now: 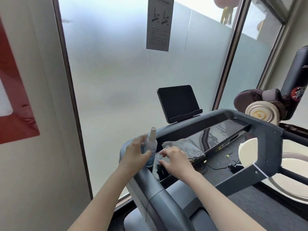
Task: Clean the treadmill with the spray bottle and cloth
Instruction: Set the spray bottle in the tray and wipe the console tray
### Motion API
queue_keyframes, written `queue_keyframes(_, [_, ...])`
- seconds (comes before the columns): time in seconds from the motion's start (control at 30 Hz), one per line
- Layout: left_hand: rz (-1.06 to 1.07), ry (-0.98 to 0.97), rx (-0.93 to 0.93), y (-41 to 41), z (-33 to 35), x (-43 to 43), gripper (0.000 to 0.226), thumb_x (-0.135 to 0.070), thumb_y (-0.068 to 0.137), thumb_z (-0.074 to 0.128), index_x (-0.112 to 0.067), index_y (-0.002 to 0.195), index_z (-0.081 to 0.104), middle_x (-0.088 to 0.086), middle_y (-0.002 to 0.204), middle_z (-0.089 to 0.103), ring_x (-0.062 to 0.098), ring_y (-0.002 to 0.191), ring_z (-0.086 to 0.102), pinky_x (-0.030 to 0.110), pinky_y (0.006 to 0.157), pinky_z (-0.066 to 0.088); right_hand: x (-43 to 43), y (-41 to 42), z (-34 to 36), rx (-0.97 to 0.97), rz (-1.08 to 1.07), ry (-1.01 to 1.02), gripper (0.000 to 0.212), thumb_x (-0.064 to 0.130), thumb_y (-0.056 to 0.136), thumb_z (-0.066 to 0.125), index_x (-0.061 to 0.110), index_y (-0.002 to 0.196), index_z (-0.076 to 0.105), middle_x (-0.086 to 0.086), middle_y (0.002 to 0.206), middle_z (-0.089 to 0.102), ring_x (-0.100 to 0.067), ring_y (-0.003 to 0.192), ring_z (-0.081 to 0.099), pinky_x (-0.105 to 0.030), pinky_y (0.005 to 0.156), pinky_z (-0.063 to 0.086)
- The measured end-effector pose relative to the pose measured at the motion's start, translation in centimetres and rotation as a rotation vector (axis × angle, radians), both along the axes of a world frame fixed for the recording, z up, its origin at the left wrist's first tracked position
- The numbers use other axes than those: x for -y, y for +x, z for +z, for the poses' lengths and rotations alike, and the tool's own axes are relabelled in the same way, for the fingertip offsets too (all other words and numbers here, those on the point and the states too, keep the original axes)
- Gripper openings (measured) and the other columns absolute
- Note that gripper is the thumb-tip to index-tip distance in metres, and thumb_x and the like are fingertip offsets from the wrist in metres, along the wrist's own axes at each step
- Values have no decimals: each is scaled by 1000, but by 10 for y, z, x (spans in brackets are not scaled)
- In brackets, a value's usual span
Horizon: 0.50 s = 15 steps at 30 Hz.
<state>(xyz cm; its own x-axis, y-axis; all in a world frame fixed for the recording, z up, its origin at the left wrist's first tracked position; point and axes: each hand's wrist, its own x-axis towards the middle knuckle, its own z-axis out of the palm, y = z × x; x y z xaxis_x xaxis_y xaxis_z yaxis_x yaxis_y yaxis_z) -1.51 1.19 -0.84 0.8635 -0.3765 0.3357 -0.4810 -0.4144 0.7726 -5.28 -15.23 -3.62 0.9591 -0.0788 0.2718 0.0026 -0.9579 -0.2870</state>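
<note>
A white spray bottle (pixel 150 147) stands upright on the left corner of the grey treadmill console (pixel 221 130). My left hand (pixel 135 152) wraps it, thumb across the front and fingers behind. A folded grey cloth (pixel 188 148) lies on the console's glossy black panel. My right hand (pixel 175 159) rests on the console at the cloth's near left corner, fingers loosely bent. Its thumb and forefinger are beside a small clear cap (pixel 157 160), and I cannot tell whether they touch it. A dark tablet screen (pixel 177 102) stands at the back of the console.
The treadmill's grey handrail (pixel 150 184) runs below my left forearm. Frosted window glass with a paper notice (pixel 159 24) is straight ahead. A wall with a red sign (pixel 15 100) is on the left. Black cables (pixel 223 160) lie under the console; punching gear (pixel 283 97) is at right.
</note>
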Motion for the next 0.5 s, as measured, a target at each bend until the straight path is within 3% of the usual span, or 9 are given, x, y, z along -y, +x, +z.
queue_keyframes(0.07, [-60,-39,-29,0,-2,1,44,2,80,57,-19,119,59,-9,104,65,9,99,60,1,78,38,-2,2,-4,31,-1,15,25,31,91,58,21,113,60,2,110,63,-19,111,48,-34,95,36])
queue_keyframes(0.17, [-98,-86,-46,2,-8,2,43,3,82,55,-24,115,57,-13,98,63,6,96,59,2,78,40,-3,4,-7,47,-3,32,15,28,88,61,19,100,61,1,101,64,-20,104,51,-34,91,39])
queue_keyframes(0.27, [-92,-128,-41,4,-13,3,44,2,81,56,-27,114,57,-17,97,64,-1,94,60,2,79,40,3,3,11,134,-41,192,7,24,84,65,18,86,62,3,86,65,-19,90,57,-35,83,46])
queue_keyframes(0.4, [-110,-194,-18,7,-20,4,49,1,79,61,-34,113,56,-22,97,64,-12,89,59,2,80,40,12,3,85,351,-92,439,13,25,84,69,13,91,68,5,82,69,-9,81,64,-15,73,48])
queue_keyframes(0.5, [-119,-226,5,11,-24,4,52,-6,77,63,-46,109,53,-25,97,66,-8,91,62,5,81,44,-2,1,129,327,50,430,11,26,84,70,17,91,68,8,83,69,-3,80,63,-9,69,45])
